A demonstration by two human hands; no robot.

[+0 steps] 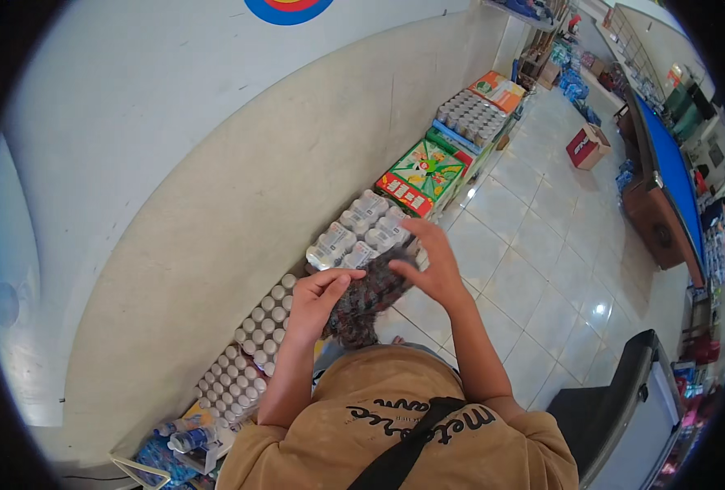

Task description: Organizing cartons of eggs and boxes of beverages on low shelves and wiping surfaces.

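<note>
A dark, mottled piece of knitted or fuzzy fabric [362, 300] hangs between my hands in front of my belly. My left hand [323, 297] pinches its upper edge between thumb and index finger. At its far right end is my right hand [430, 260], thumb and fingers spread apart around the fabric's blurred corner; whether it touches the cloth is unclear. Behind the cloth stand shrink-wrapped packs of cans [362, 226], partly hidden by it.
Along the wall run trays of capped bottles [267, 318], a green and red carton [427, 171] and stacked cans [473, 116]. Tiled floor [522, 263] lies to the right, with a red box [588, 147], a blue-topped pool table [668, 177] and a black-edged table [632, 422].
</note>
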